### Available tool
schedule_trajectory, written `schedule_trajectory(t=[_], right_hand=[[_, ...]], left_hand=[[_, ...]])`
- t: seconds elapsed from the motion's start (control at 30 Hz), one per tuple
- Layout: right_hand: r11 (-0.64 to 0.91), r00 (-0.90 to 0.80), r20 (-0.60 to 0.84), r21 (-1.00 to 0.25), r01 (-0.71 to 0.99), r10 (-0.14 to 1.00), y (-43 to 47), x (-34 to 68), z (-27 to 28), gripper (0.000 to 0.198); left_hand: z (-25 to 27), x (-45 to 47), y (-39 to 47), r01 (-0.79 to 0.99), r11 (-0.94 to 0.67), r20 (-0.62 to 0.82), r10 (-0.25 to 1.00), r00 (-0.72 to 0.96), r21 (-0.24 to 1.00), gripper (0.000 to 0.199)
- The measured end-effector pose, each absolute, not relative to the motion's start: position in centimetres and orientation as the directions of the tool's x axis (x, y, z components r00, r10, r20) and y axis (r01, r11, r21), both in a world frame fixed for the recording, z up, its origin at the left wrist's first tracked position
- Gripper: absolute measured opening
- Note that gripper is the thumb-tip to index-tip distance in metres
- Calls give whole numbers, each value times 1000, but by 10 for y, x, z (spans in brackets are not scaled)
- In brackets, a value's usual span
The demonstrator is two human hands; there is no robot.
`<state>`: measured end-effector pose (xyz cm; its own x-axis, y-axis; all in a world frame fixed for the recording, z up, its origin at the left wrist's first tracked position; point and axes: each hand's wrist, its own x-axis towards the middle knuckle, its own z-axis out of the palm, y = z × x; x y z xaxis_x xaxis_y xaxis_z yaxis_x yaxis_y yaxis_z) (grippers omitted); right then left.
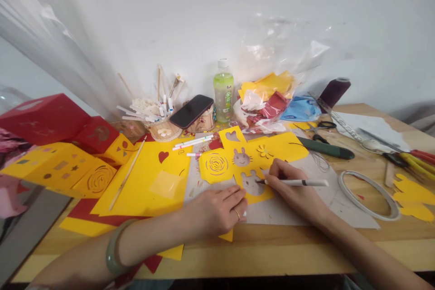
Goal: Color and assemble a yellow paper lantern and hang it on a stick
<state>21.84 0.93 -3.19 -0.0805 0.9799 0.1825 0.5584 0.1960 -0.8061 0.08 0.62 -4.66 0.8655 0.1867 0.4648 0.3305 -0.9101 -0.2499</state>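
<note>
My right hand [292,188] grips a white marker pen [306,182], its dark tip on a bear-shaped cut-out [250,183]. This cut-out is in a yellow paper piece [261,161] that lies spread flat, with heart, rabbit, flower and ring-pattern cut-outs. Over the lower left edge of that piece rests my left hand [224,208], fingers bent and held together. A small white bit shows by its thumb; I cannot make out what it is. Beneath the yellow piece lies a grey-white sheet [326,210].
Red [45,118] and yellow paper boxes [64,167] stand left, beside yellow sheets [136,190]. Behind are a phone [192,111], a marker pot [165,129], a drink bottle [223,93] and a plastic bag [272,95]. Rightward lie a green-handled tool [328,148], scissors [322,125] and a tape roll [370,215].
</note>
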Motion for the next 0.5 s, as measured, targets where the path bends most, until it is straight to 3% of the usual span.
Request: schedule_trajectory(t=[0.5], right_hand=[[187,-90,165,-811,554,982,9,218,-32,24]], left_hand=[[-46,1,7,334,-914,497,184,848,-232,25]])
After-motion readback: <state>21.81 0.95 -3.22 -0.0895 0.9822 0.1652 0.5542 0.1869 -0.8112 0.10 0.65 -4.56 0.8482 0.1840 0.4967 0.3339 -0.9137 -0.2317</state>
